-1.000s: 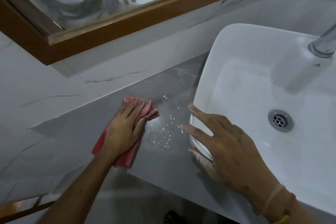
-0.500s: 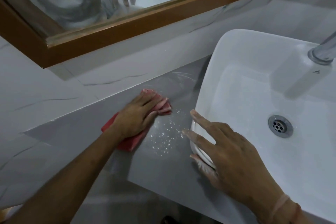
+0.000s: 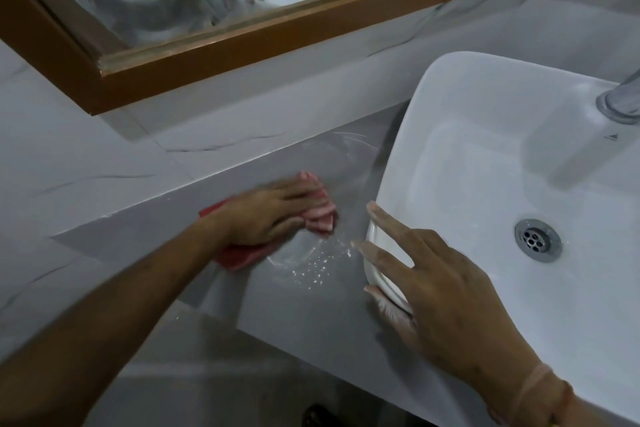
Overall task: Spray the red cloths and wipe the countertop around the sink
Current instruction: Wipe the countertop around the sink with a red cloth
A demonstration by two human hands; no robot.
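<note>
2 hands: left hand [image 3: 266,215] presses red cloth [image 3: 239,255] on countertop [image 3: 311,315]; right hand [image 3: 446,291] on sink [image 3: 391,191] rim

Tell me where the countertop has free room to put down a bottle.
Free: the grey countertop left of the red cloth, up to the wall. Crowded: the strip between the left hand, the right hand and the sink, with white specks.

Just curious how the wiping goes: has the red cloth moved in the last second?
Yes. The red cloth, under the left hand, has slid along the countertop towards the sink and nearer the back wall, now almost reaching the white specks.
</note>
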